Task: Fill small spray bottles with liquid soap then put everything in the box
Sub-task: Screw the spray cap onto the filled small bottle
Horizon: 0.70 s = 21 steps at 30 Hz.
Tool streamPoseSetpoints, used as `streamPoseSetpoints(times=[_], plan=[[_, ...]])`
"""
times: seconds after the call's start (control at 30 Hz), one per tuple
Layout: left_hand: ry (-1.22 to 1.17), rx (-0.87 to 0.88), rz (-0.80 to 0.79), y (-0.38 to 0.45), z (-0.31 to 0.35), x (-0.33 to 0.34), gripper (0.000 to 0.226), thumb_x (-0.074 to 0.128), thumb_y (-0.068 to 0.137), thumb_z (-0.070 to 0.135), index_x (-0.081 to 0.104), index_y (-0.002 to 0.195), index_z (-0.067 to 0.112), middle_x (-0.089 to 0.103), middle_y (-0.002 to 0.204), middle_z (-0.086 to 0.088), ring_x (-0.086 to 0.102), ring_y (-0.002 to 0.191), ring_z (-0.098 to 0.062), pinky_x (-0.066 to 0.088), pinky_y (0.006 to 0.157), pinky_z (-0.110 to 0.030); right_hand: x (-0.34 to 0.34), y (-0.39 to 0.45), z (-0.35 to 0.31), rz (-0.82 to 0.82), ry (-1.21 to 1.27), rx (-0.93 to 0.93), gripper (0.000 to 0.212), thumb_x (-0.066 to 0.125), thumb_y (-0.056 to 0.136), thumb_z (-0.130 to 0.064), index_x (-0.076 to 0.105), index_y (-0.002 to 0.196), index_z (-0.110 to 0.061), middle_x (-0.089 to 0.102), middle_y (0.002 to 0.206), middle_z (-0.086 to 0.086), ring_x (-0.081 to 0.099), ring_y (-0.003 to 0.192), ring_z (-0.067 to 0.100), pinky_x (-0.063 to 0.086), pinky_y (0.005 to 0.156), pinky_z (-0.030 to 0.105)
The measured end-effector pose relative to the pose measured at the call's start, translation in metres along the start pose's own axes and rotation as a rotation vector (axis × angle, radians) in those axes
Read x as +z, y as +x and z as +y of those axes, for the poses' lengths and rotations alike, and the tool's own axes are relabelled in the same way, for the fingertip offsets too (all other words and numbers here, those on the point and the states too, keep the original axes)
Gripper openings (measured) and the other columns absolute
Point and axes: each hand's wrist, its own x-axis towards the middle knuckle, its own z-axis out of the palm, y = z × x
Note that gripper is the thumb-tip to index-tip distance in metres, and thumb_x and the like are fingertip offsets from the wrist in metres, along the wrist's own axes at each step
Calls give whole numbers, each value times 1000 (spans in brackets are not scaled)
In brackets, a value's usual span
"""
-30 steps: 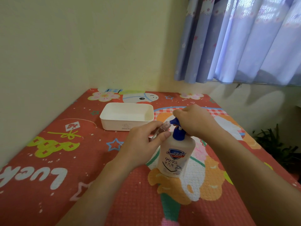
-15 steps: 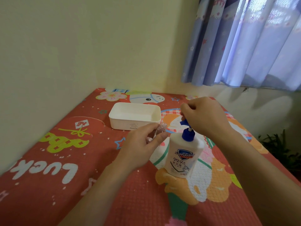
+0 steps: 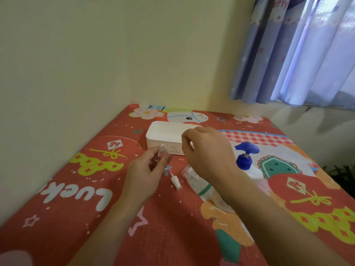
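Observation:
My left hand [image 3: 148, 173] holds a small clear spray bottle [image 3: 162, 151] upright, left of centre, its neck uncapped. My right hand [image 3: 203, 150] hovers just right of it, over the front of the white box [image 3: 163, 131], fingers loosely curled and nothing visible in them. A white spray head with its thin tube [image 3: 175, 181] lies on the mat below the small bottle. The soap bottle with the blue pump [image 3: 246, 156] stands to the right of my right wrist, its white body partly hidden by my forearm.
A crumpled clear plastic bag [image 3: 193, 176] lies under my right wrist. The red cartoon mat [image 3: 76, 208] covers the surface, with walls at its left and back edges. A blue curtain [image 3: 297, 54] hangs at the upper right, a plant [image 3: 343, 175] beyond the right edge.
My right hand let go of the blue pump and moved left toward the small bottle. My left hand carried the small bottle away from the pump spout. The camera view shifted.

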Motion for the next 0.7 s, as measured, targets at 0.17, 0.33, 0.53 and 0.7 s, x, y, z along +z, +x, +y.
streamPoseSetpoints(times=[0.17,0.33,0.53,0.7], plan=[[13,-56,22,-1,-14,-7,30,68,88,42,67,114,28,73,86,15,69,72,-5,59,69,-42,46,-13,-7,-98,88,95,25,44,92,-26,67,95,-18,66,89,-1,60,81,22,53,65,39],[38,-63,11,-5,-23,-9,21,69,89,33,64,105,45,71,85,23,69,73,-2,60,68,-39,84,-30,-11,-254,99,230,20,47,89,-27,64,89,-15,66,91,3,61,84,28,53,73,41],[70,-62,19,-8,-27,-10,23,71,89,27,64,109,33,68,84,29,66,71,3,57,68,-25,104,-44,-19,-353,102,303,28,43,93,-34,62,98,-14,64,105,8,61,94,26,51,77,38],[33,-115,40,-8,-33,-10,33,74,85,31,53,104,48,69,94,26,67,79,0,60,75,-37,120,-49,-23,-383,60,345,30,40,91,-38,60,104,-19,58,122,17,62,96,27,54,78,44]])
